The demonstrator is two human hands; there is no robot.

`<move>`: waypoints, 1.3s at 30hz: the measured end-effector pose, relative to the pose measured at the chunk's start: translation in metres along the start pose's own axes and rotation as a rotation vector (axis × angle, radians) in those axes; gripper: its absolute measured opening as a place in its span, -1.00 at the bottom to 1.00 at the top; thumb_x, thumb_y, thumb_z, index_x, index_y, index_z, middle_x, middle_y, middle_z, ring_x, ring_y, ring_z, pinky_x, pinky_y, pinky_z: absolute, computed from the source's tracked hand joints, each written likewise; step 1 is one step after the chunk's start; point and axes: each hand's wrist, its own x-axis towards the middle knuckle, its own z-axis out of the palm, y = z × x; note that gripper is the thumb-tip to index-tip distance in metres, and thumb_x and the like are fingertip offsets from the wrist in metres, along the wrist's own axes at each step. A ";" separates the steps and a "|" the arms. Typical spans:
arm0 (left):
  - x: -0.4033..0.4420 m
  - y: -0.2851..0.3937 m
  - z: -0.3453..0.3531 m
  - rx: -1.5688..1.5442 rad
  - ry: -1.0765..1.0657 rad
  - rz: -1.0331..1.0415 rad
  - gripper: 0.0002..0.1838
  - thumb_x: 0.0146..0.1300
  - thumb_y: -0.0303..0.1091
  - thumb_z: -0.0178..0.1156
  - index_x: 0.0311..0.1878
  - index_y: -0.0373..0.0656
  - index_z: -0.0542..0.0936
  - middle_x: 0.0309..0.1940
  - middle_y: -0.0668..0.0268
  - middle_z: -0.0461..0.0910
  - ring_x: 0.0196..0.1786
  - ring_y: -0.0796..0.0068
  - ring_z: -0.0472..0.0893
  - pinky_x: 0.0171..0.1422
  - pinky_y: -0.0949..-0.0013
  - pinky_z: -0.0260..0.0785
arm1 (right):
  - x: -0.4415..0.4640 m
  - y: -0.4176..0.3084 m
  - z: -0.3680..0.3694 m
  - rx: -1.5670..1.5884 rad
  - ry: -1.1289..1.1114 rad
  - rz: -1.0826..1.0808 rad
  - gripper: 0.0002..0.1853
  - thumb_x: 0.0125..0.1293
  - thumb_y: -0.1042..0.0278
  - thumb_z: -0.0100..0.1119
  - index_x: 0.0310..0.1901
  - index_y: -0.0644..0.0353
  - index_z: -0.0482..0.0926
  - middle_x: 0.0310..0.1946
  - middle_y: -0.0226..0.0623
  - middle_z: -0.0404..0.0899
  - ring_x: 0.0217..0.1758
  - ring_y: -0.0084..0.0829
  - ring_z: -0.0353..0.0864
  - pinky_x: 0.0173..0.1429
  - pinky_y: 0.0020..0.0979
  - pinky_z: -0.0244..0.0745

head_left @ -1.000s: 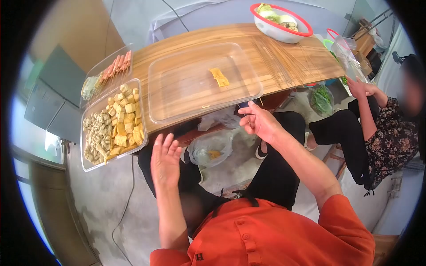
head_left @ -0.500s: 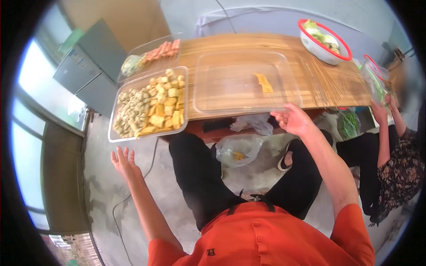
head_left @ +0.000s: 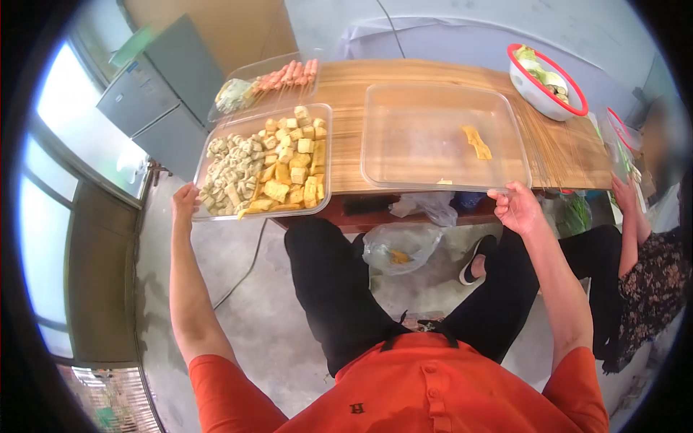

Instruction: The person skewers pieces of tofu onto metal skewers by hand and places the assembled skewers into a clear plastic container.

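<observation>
At the outer front corner of a clear tray (head_left: 328, 166) of food, my left hand (head_left: 186, 200) is closed on the rim. Pale knotted pieces (head_left: 232, 169) fill that tray's left part, yellow tofu-like chunks (head_left: 289, 173) its right. My right hand (head_left: 518, 208) is curled at the front right corner of a larger clear tray (head_left: 433, 182); what its fingers grip is too small to tell. Inside the larger tray lies a flat yellow strip (head_left: 476, 142), with a small yellow scrap (head_left: 445, 182) near the front edge.
Behind the food tray sits another clear container (head_left: 245, 72) with pink skewered pieces (head_left: 289, 74). Thin sticks (head_left: 552, 155) lie right of the large tray, below a red-rimmed bowl (head_left: 550, 101) of vegetables. Another person's hand (head_left: 625, 195) is at the far right. A plastic bag (head_left: 401, 247) lies below the table.
My left hand has come up to the food tray's corner and closed. The large tray has slid right, away from the food tray, with my right hand at its corner. The view has shifted too.
</observation>
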 end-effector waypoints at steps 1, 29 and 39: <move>-0.014 0.024 0.002 -0.017 -0.018 -0.036 -0.56 0.21 -0.28 0.16 0.13 -0.25 0.59 -0.47 0.42 0.56 -0.49 0.66 0.44 -0.42 0.48 0.26 | -0.006 -0.002 0.000 0.000 0.004 -0.020 -0.69 0.29 0.31 -0.01 -0.03 0.34 0.37 -0.28 0.01 0.61 -0.51 -0.54 0.46 -0.46 -0.54 0.33; -0.119 0.173 0.218 -0.330 -0.181 0.156 -0.61 0.13 -0.41 0.20 0.06 -0.24 0.64 -0.30 0.25 0.66 -0.30 0.49 0.56 -0.16 0.38 0.41 | -0.121 -0.044 0.012 0.103 -0.046 -0.241 -0.73 0.29 0.29 0.05 -0.11 0.34 0.45 -0.31 0.01 0.61 -0.58 -0.56 0.41 -0.47 -0.54 0.30; -0.172 0.215 0.208 -0.823 -0.180 0.141 -0.60 0.32 -0.33 0.13 0.18 -0.27 0.53 -0.10 0.21 0.62 -0.05 0.41 0.59 -0.05 0.36 0.47 | -0.126 -0.015 0.059 0.056 -0.231 -0.131 -0.72 0.32 0.26 0.04 -0.13 0.34 0.50 -0.34 0.00 0.66 -0.63 -0.55 0.39 -0.48 -0.53 0.32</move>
